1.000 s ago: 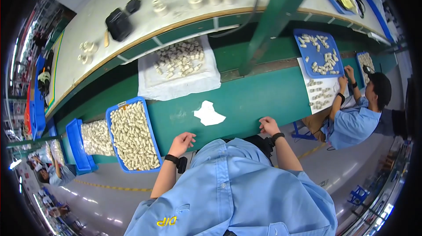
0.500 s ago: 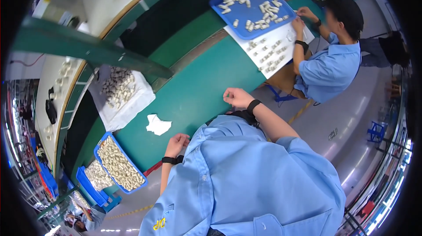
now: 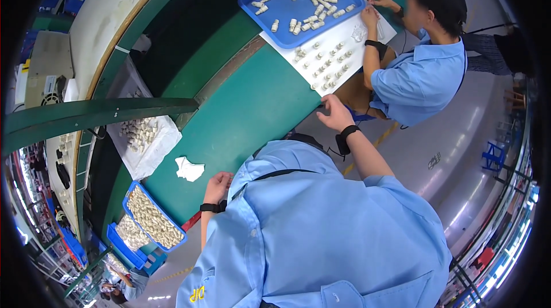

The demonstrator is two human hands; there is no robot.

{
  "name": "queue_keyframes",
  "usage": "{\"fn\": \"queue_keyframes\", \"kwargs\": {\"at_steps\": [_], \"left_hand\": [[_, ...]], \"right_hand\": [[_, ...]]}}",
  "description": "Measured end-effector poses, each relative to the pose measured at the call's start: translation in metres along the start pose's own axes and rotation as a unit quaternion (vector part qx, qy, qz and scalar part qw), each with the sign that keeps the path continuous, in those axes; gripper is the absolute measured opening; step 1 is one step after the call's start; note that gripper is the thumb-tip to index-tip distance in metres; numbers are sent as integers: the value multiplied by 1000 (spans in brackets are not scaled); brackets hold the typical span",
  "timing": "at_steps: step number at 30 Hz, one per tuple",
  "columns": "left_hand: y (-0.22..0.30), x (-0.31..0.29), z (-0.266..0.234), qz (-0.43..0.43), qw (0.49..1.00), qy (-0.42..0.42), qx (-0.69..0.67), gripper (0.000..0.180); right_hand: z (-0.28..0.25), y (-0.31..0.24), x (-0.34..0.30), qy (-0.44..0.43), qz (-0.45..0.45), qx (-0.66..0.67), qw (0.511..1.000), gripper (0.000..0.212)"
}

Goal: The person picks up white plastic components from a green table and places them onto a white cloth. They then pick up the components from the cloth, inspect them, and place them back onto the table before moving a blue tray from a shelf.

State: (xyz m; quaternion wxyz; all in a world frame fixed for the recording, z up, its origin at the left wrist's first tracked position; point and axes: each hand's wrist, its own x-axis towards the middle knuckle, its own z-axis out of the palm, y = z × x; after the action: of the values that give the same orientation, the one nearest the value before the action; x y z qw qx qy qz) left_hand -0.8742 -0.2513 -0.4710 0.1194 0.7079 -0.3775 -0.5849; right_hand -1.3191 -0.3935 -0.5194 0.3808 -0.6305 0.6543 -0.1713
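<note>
My right hand (image 3: 336, 114) is raised at the table's near edge, by the near corner of a white sheet (image 3: 293, 56). Its thumb and index finger are apart, with nothing seen between them. On that sheet several small pale cylindrical parts (image 3: 328, 62) stand in rows. My left hand (image 3: 217, 187) hangs low by the same edge, fingers loosely bent and open, nothing visible in it. Nearest to it on the green table (image 3: 241, 101) lies a crumpled white cloth or paper (image 3: 188, 169). Neither hand touches any part.
A blue tray (image 3: 252, 15) of pale parts stands beyond the sheet; a co-worker (image 3: 422, 72) sits there on the right, hands at its edge. At left are a white-lined container (image 3: 166, 142) of parts and a full blue bin (image 3: 175, 245). A green beam (image 3: 103, 115) crosses the left side.
My view has shifted to the right. My right hand has moved right and away from me, toward the white sheet, its fingers spreading. The left hand stays low by the table edge.
</note>
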Motion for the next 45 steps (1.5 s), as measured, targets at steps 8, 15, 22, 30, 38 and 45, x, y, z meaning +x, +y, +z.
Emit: {"fn": "queue_keyframes", "kwargs": {"at_steps": [8,15,22,30,38,45], "left_hand": [[9,9,3,51,998,-3,40,23],[24,6,-2,45,998,14,34,23],[59,-17,4,40,999,13,32,24],[86,-22,5,44,994,21,97,29],[91,-26,6,50,995,24,80,29],[99,-30,5,63,990,55,112,30]], "right_hand": [[-9,12,13,165,-28,-117,979,63],[6,11,38,207,-52,-231,949,80],[25,4,71,229,11,-232,945,84],[43,5,97,291,32,-195,936,80],[49,0,114,313,58,-192,929,64],[52,6,117,280,94,-194,935,46]]}}
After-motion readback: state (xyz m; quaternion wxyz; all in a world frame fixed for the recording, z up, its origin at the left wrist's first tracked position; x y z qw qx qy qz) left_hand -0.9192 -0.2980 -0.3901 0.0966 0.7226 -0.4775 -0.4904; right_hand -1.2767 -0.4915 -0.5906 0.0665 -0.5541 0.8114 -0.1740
